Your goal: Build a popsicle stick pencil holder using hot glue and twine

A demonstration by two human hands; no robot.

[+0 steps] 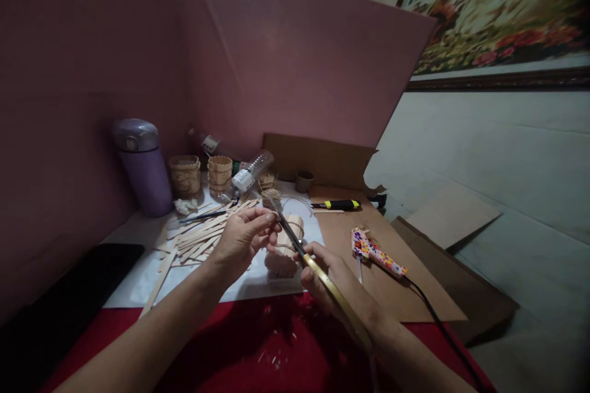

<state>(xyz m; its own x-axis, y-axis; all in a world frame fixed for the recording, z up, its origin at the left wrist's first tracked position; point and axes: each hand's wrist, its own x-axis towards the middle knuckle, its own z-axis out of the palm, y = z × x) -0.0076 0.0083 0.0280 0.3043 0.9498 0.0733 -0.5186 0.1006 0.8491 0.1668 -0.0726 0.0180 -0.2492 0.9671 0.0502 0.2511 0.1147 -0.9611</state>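
Note:
My right hand (334, 276) grips a pair of scissors (318, 267) with gold handles, and the dark blades point up and to the left. Close beside the blades, my left hand (249, 236) pinches something small between thumb and fingertips, too small to make out. Below and behind the scissors lies a small object made of wooden sticks (292, 230), partly covered by the blades and my right hand. A ball of twine (271, 196) sits just beyond the blade tips. Many loose craft sticks (198, 239) are heaped to the left of my left hand.
A purple bottle (145, 166), two wooden-stick cups (220, 175) and a clear plastic bottle (253, 171) stand or lie at the back. On the cardboard (391, 276) at right are a utility knife (341, 204) and a corded glue gun (375, 255). Red cloth (239, 344) covers the front.

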